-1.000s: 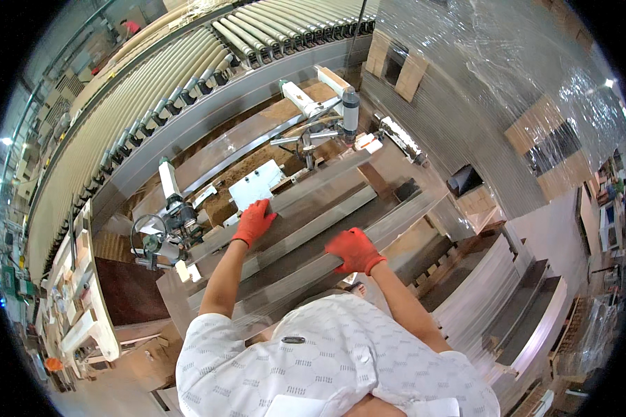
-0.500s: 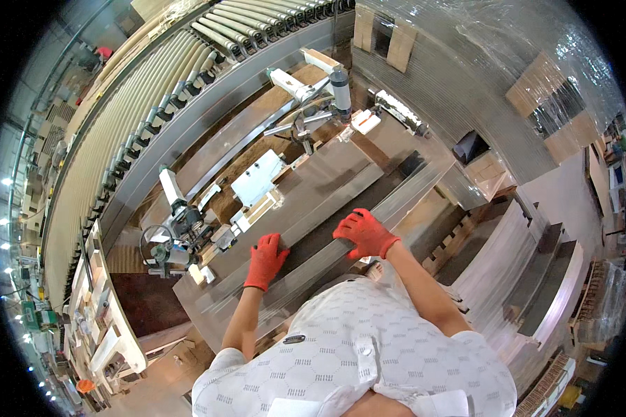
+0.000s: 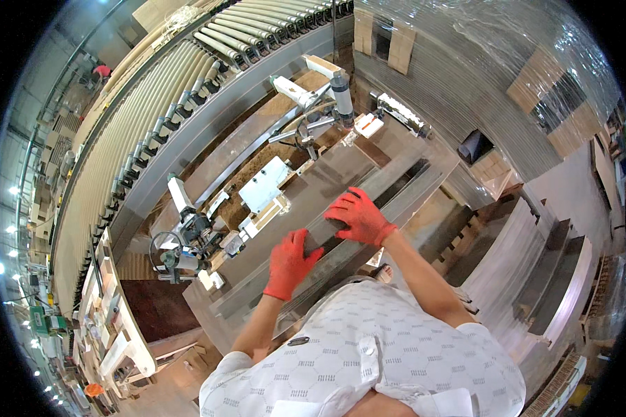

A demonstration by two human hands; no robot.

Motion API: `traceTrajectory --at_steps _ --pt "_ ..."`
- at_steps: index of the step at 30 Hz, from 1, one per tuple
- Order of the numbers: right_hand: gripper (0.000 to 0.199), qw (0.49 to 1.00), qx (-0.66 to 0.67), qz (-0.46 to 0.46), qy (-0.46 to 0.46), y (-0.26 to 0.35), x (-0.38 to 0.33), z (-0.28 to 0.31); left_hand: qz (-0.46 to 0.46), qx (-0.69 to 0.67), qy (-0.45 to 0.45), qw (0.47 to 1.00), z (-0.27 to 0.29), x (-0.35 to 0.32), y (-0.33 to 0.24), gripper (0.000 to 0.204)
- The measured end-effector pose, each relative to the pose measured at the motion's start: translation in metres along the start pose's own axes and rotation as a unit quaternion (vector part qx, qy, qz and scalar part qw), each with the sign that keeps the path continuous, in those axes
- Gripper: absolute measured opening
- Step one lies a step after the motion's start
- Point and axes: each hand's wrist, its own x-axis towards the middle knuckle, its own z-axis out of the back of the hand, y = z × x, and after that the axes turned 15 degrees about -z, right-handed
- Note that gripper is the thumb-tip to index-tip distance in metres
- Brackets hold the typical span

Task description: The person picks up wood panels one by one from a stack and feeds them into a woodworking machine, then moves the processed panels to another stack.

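Note:
A long dark grey board (image 3: 405,191) with a channel along it lies slantwise on the machine's brown bed (image 3: 330,177). My left hand (image 3: 293,265), in a red glove, is on the board's nearer left part, fingers bent over it and thumb apart. Farther right, my right hand (image 3: 359,218), also gloved in red, curls its fingers over the same board. The palms hide the stretch of board beneath them. Just beyond my hands, a white plate (image 3: 266,185) sits between two clamp-like units, the left unit (image 3: 190,233) and the right unit (image 3: 342,101).
A roller conveyor (image 3: 142,132) curves along the far left side. Plastic-wrapped stacked boards (image 3: 459,83) rise at the far right. More long boards (image 3: 490,257) lie to my right. A cluttered wooden worktable (image 3: 129,333) stands at the lower left.
Both hands have moved closer together, my left hand rightward and slightly up, my right hand slightly up and left. The board beneath them has shifted toward the clamp-like units.

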Motion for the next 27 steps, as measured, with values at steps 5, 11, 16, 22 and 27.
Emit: traceTrajectory --at_steps 5,11,16,22,27 --pt "0.055 0.993 0.054 -0.046 -0.09 0.008 0.0 -0.018 0.004 0.007 -0.066 0.998 -0.019 -0.005 0.093 0.055" --pt "0.049 0.992 0.05 -0.112 -0.014 -0.009 -0.04 -0.034 0.052 0.046 -0.015 0.997 -0.022 -0.016 0.171 0.052" --pt "0.047 0.988 0.026 -0.153 -0.011 -0.013 -0.052 -0.046 0.063 0.236 -0.03 0.969 -0.06 -0.008 0.206 0.05" --pt "0.049 0.985 0.053 -0.158 -0.034 -0.022 -0.057 -0.058 0.165 0.195 0.007 0.967 -0.085 0.019 0.24 0.052" --pt "0.055 0.989 0.031 -0.146 -0.018 -0.025 -0.06 -0.056 0.169 0.18 0.022 0.969 -0.088 0.037 0.233 0.053"
